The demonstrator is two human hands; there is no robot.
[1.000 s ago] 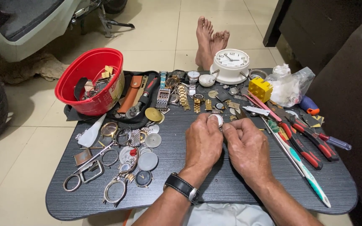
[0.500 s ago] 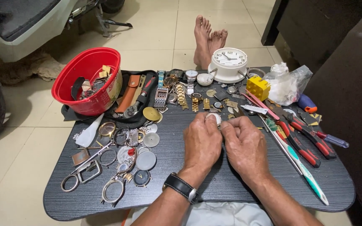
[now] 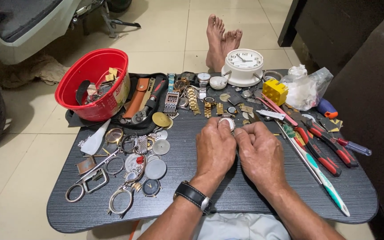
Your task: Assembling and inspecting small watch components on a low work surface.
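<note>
Your dark surface (image 3: 263,195) carries a red bowl (image 3: 95,80); right of that bowl, your left hand (image 3: 215,149) and right hand (image 3: 259,153) together pinch a small round watch case (image 3: 227,123) — light, slippery, fragile; grip its rim

The left hand (image 3: 216,149) and right hand (image 3: 259,153) hide most of a small, perhaps round, watch case (image 3: 228,123).
</note>
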